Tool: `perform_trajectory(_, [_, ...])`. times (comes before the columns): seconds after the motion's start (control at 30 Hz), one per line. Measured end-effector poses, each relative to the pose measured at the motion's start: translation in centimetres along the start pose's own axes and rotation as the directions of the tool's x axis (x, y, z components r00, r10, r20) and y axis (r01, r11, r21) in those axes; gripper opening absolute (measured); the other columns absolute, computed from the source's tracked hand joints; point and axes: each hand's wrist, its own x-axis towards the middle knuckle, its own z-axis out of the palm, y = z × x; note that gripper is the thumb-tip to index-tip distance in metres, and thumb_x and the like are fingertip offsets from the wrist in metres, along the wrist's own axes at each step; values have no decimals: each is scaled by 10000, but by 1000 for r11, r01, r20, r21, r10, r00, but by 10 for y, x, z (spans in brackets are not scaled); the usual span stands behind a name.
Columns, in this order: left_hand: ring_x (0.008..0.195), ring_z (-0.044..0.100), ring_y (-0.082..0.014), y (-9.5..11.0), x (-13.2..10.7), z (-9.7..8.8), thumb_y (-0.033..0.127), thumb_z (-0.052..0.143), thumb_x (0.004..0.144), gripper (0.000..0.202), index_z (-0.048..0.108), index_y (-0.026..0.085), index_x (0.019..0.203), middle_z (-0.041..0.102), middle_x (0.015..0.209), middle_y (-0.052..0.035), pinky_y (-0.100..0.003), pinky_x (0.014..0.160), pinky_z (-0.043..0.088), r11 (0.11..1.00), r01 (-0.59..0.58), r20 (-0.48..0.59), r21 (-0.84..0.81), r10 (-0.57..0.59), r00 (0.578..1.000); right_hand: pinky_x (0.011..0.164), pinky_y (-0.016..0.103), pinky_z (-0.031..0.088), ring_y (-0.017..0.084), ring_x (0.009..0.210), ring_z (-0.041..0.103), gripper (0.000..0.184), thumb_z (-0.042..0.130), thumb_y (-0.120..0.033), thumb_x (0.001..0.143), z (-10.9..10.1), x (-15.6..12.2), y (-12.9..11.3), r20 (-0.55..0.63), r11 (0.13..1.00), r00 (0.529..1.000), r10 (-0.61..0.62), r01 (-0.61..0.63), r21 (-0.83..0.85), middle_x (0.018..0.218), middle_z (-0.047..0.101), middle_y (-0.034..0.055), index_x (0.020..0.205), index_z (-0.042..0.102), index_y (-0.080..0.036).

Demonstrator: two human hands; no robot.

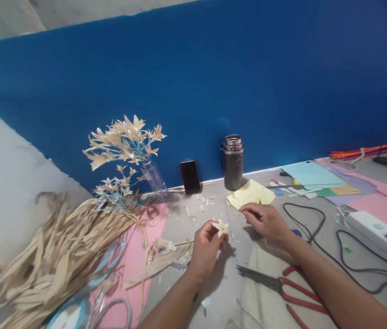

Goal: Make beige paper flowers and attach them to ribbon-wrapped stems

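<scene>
My left hand (206, 249) pinches a small cream star-shaped flower (221, 227), its petals spread and facing up. To the right, my right hand (265, 220) is at the lower edge of a yellow sheet of paper (253, 193). Its fingers are bent and pressed together; what they hold, if anything, is too small to name. Red-handled scissors (279, 285) lie below the right hand, partly hidden by the forearm. Dried husk pieces (166, 267) and small scraps are on the table to the left of my left hand.
A metal flask (233, 164) and a phone (190, 177) stand by the blue wall. At left are a vase (154, 178) of husk flowers (125, 137) and a husk pile (59, 246). Black cables (320, 249), a power strip (378, 235) and coloured paper (312, 176) lie at right.
</scene>
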Motion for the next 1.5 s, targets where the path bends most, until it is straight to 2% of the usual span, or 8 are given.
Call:
perform_trajectory(0.17, [611,493,-123,1,-1,-1,324,688,768,184,592,180,708,596,650,-12,-240,578,391,1000,-13,5,-10,13,1000,686,286,485,203,735,713,232,496,-263,933,0,0,-4,26,999,999,-36,37,-35,827,778,43,918,722,-215])
perform_trajectory(0.47, [604,478,-115,-5,0,-2,247,627,772,106,572,184,707,593,650,-3,-243,582,379,999,-7,-2,45,7,1000,667,287,484,206,731,720,241,479,-254,940,0,0,-3,38,996,998,-47,50,-71,827,782,49,928,717,-215])
perform_trajectory(0.73, [594,474,-110,-8,1,-2,238,633,770,105,577,183,701,586,636,4,-236,578,376,999,-6,-8,38,7,1000,719,300,501,213,797,733,231,488,-242,940,1,-1,0,40,995,997,-68,70,-72,905,791,54,946,717,-212])
perform_trajectory(1.27, [585,471,-109,-4,0,0,265,648,767,132,588,180,685,584,632,4,-239,577,378,999,8,-30,51,-7,1000,674,285,489,205,738,721,242,490,-248,938,2,-1,0,37,993,997,-69,72,-90,831,783,49,939,730,-213])
perform_trajectory(1.5, [590,478,-110,-3,-1,0,280,665,766,147,590,179,689,586,640,0,-240,579,380,999,14,-35,43,-13,999,679,291,482,201,716,703,255,470,-263,955,0,-1,-4,79,994,996,-52,59,-94,815,770,52,952,718,-208])
